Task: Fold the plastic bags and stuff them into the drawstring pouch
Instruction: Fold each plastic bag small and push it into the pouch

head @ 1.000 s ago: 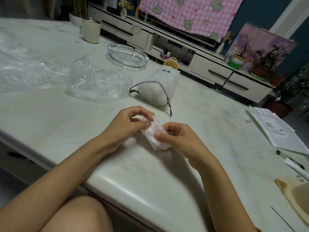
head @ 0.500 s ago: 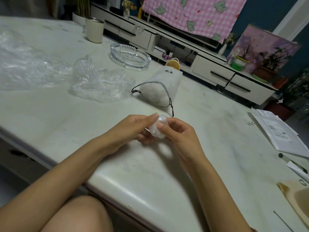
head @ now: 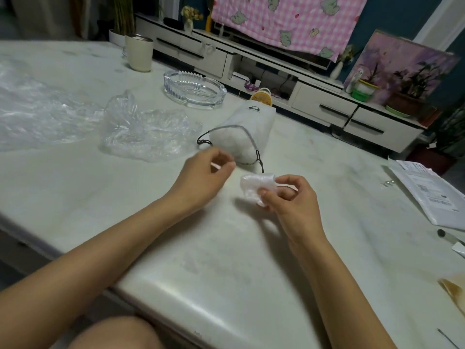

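— While the folded plastic bag (head: 255,185) is pinched between the thumb and fingers (head: 295,183) of the right hand (head: 292,200), just in front of the drawstring pouch (head: 241,129), how is the stuffing best done?

— The pouch is laid on its side on the counter (head: 226,260), with its mouth turned toward the person, and it already looks well filled. The mouth should therefore be held wide first. The left hand (head: 203,172) is well placed for that, just in front of the mouth. Its fingers are loosely curled and nothing can be made out in them, though the hand is blurred.

— And the bundle itself?

— It should be kept squeezed tight so that the folds are not sprung, then pushed in narrow end first and pressed down past the rim. The cord (head: 259,159) hanging at the mouth is better kept clear, so that it is not dragged inside.

— What is left to be done afterwards?

— A crumpled clear bag (head: 143,129) is seen just to the left of the pouch, and a larger plastic sheet (head: 37,109) further left. Neither appears to be folded yet.
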`<state>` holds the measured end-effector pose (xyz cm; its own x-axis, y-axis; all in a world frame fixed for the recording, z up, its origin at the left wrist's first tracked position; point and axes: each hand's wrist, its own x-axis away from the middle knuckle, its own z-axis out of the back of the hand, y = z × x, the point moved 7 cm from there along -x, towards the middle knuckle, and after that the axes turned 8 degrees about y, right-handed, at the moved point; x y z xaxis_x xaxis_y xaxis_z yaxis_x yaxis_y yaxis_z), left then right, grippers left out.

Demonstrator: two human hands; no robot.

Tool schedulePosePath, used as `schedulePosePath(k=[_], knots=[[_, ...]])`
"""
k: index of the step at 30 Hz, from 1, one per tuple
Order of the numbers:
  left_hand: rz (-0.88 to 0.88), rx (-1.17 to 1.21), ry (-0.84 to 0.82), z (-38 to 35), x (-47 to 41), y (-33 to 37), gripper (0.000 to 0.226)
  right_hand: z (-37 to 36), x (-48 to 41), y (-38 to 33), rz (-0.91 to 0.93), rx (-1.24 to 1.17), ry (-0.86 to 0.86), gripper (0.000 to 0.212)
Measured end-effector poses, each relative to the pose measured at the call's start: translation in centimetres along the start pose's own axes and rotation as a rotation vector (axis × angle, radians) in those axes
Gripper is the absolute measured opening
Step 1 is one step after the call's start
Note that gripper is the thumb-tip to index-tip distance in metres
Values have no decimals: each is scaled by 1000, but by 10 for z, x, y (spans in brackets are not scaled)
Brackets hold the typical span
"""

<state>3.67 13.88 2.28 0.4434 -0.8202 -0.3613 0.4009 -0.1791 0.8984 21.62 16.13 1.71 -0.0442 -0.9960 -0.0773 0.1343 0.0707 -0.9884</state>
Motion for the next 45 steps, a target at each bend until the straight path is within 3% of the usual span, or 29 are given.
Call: schedulePosePath(k=[3,6,9,13,17,19,23,31,33,37,38,39,41,43,45], knots=[[-254,-312,220,9,-38,12,22,1,-8,0,26,15,3,27],[-330,-573,204,-9,-65,3,37,-4,-8,3,52,70,-24,21],[-373,-629,225,-17,-72,-4,25,-8,-6,2,86,96,-58,14],[-438,-475,248,-19,-70,5,14,-8,-12,-9,189,76,-31,18],[-473,-229,23,-39,-45,24,17,-8,-12,-21,419,217,81,27],[-402,-53,-19,-41,-33,31,12,-5,-10,-26,557,319,168,28],[-244,140,-112,-48,-19,37,27,13,-8,-32,752,435,434,8],[-156,389,-275,-69,5,47,18,36,-16,-35,707,413,481,32],[-209,329,-309,-77,14,49,20,43,-23,-29,604,454,513,42],[-396,182,-296,-88,25,59,21,53,-36,-21,428,535,528,36],[-467,115,-269,-89,25,59,8,54,-41,-20,394,533,489,32],[-535,33,-244,-91,25,58,11,53,-45,-19,372,509,427,28],[-632,-123,-224,-95,23,50,35,50,-51,-19,347,437,274,24],[-634,-234,-183,-93,13,46,37,45,-45,-20,333,379,173,27],[-583,-348,-207,-94,0,39,30,41,-34,-25,430,452,210,30]])
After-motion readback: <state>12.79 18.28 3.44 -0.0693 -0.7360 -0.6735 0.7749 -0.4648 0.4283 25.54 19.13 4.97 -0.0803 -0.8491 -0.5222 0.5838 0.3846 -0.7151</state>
